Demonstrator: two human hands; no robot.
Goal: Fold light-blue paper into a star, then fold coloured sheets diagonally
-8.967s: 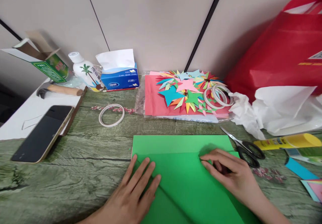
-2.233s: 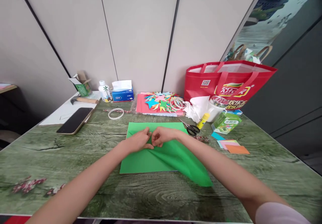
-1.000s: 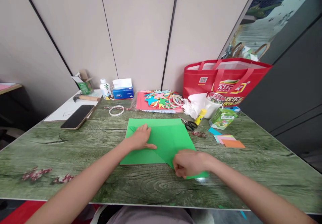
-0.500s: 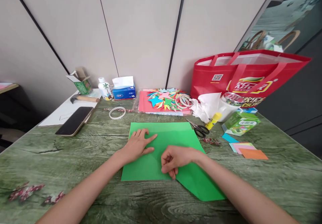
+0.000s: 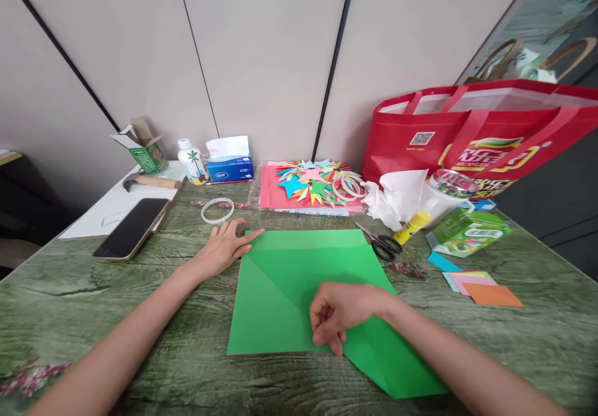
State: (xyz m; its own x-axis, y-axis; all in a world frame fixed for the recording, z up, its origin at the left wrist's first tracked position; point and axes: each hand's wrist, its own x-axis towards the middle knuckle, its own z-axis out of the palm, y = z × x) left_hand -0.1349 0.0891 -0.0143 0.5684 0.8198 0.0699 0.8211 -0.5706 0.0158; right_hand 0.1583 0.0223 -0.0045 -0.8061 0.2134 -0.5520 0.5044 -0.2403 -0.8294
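Note:
A large sheet of green paper [image 5: 268,316] lies on the table in front of me, with a crease running slantwise from its far left corner. Its right part is folded over and sticks out past the front edge. My left hand [image 5: 227,246] is at the far left corner, open, fingers spread and the index finger stretched along the far edge. My right hand [image 5: 343,313] rests over the paper where the folded part meets the front edge. Its fingers are curled closed on the paper there; the fingertips are partly hidden.
Beyond the paper lie a tape roll [image 5: 217,210], colourful paper stars [image 5: 317,182], black-handled scissors [image 5: 385,246] and a yellow glue stick [image 5: 412,227]. At right are small coloured papers [image 5: 493,294], a green box [image 5: 469,230] and a red bag [image 5: 430,136]. A phone [image 5: 131,228] and hammer [image 5: 152,181] lie left.
My left hand has slid from the paper's left part out to its far left corner, baring the crease. My right hand keeps its place on the paper. The view has shifted slightly.

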